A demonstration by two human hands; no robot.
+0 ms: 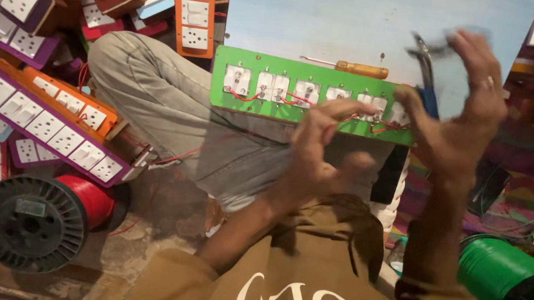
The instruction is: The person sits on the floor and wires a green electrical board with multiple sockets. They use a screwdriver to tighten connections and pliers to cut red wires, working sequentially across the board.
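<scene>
1. Across the middle of the frame lies a long green board [313, 94], its back side up, showing a row of white switch and socket backs joined by short red wires; it rests on the person's grey-trousered knee [169, 105].
2. Just below the board's centre, the left hand [318, 154] is half curled, one finger stretched up to touch the board's lower edge; its grip is loose and closes on nothing I can make out.
3. At the board's right end, the right hand [466, 122] is raised with spread fingers, a ring on one; its grip pinches blue-handled pliers [428, 71], blurred by motion.
4. Just above the board, a screwdriver [352, 67] with an orange handle lies on a pale blue sheet [342, 14].
5. Toward the upper left and left of the frame, finished boards [41, 118] in purple, orange and brown are stacked.
6. Down in the lower left, a reel of red wire [41, 219] lies on the floor; in the lower right sits a reel of green wire [512, 285].
</scene>
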